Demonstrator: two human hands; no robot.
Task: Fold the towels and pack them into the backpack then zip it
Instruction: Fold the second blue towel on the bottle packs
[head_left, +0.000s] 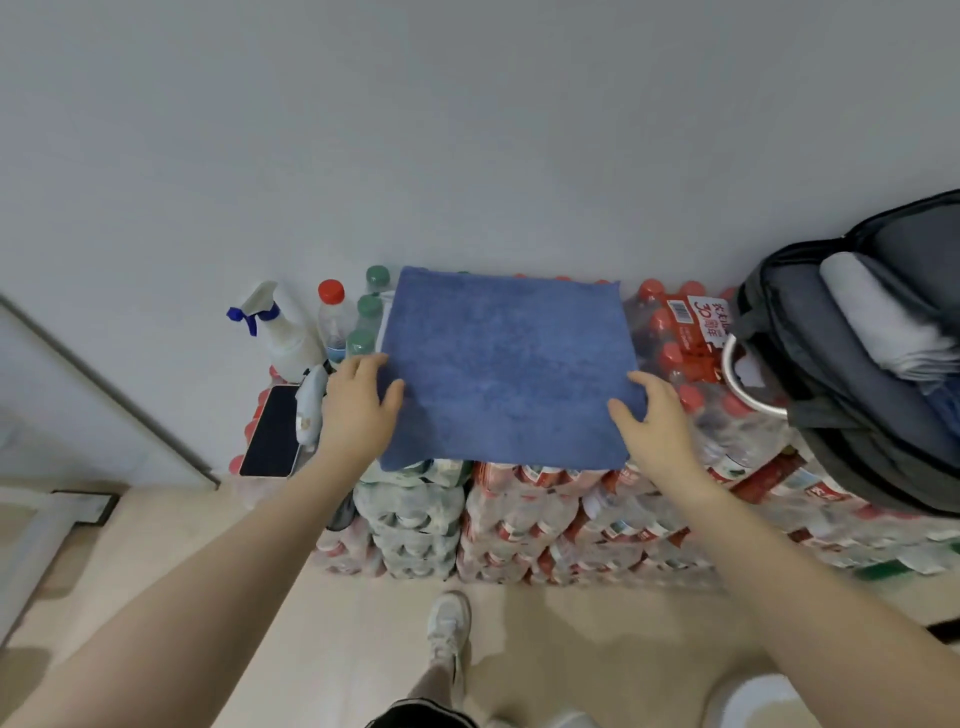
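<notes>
blue towel (506, 369) lies flat on stacked bottle packs (524, 514) | my left hand (358, 410) spread on its left edge, my right hand (655, 421) spread on its right edge | open backpack (831, 364) right, white towel (878, 322) inside | spray bottle (285, 332), phone (274, 432) left

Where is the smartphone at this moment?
In the head view, the smartphone lies face up at the left, on the water-bottle packs, below the spray bottle and beside the left hand.
</notes>
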